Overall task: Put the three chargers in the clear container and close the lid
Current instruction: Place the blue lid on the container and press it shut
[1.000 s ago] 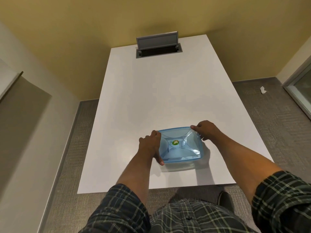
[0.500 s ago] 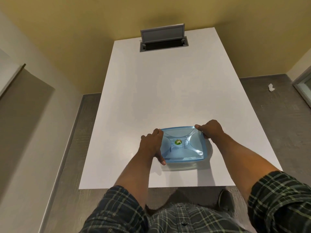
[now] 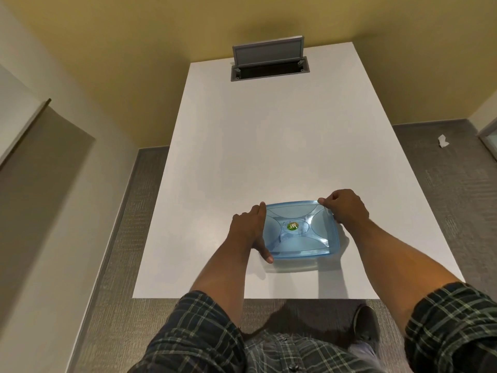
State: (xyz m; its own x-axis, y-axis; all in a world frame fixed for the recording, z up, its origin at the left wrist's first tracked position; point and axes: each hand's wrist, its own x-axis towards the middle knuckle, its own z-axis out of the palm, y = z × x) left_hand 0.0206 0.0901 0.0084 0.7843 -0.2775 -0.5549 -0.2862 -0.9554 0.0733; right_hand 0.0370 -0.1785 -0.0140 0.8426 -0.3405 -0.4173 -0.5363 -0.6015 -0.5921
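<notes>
A clear container with a translucent blue lid (image 3: 301, 230) sits on the white table (image 3: 269, 130), near its front edge. The lid lies flat on top and carries a small green sticker at its middle. My left hand (image 3: 248, 228) grips the container's left side, with the thumb at the near left corner. My right hand (image 3: 345, 208) pinches the lid's far right corner. The container's contents are hidden under the lid, and no charger shows anywhere.
At the table's far end a grey cable box (image 3: 269, 61) stands with its flap raised. Grey carpet surrounds the table. A scrap of white paper (image 3: 442, 141) lies on the floor at right. My shoe (image 3: 367, 327) shows below the table edge.
Both hands have stayed on the container and lid. The camera has shifted, so the container sits slightly right and higher in view.
</notes>
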